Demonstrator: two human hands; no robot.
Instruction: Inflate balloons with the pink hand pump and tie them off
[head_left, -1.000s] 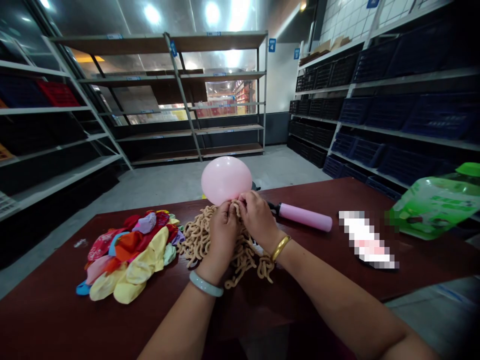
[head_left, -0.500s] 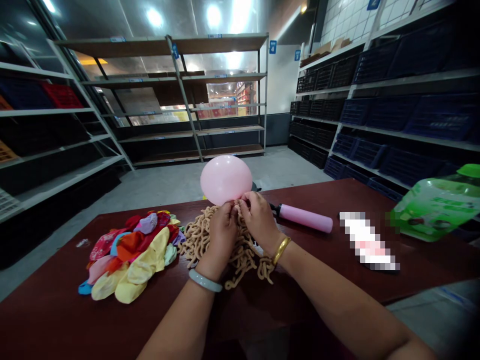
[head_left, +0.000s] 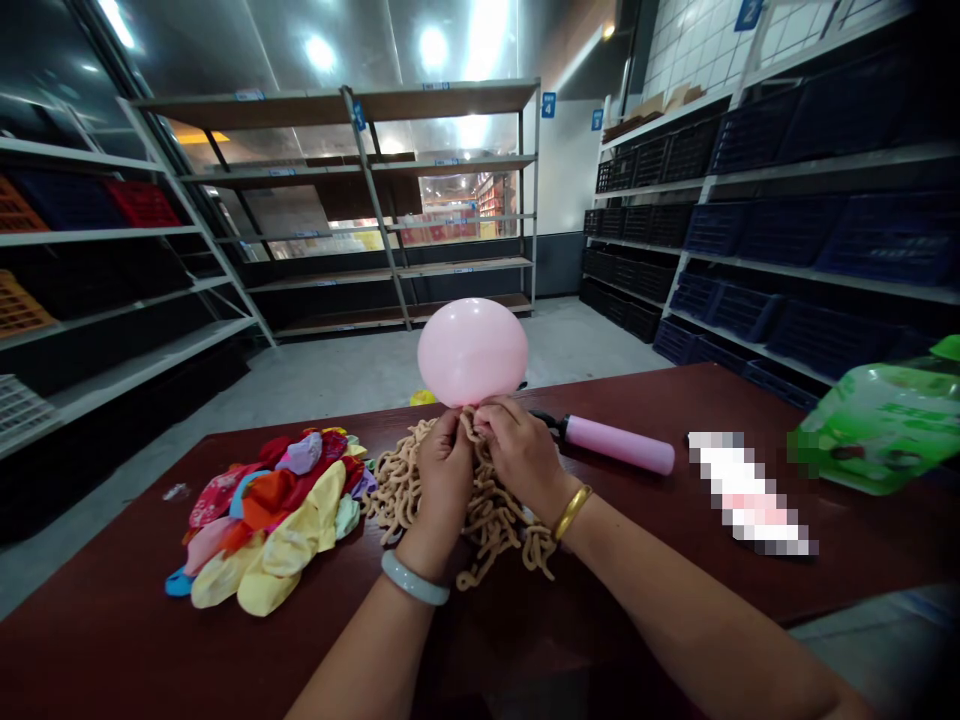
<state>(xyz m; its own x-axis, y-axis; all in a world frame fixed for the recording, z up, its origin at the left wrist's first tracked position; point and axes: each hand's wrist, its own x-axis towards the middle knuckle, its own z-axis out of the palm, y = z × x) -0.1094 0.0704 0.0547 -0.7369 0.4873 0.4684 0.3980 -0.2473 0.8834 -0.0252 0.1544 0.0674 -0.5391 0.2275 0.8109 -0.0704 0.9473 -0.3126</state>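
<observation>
An inflated pink balloon (head_left: 472,350) stands upright above the dark red table (head_left: 112,640). My left hand (head_left: 444,470) and my right hand (head_left: 521,455) both pinch its neck just under the ball, fingers closed and touching each other. Beneath my hands lies a heap of tan curly cords (head_left: 397,480). A pale green bangle sits on my left wrist and a gold one on my right wrist.
A pile of flat coloured balloons (head_left: 270,510) lies to the left. A pink hand pump (head_left: 619,445) lies to the right, then a blurred white object (head_left: 750,495) and a green pouch (head_left: 877,420). Metal shelving (head_left: 375,200) with dark crates surrounds the floor.
The balloon and both hands have risen slightly and shifted a little right in view; the camera tilted. The grip on the neck stays the same.
</observation>
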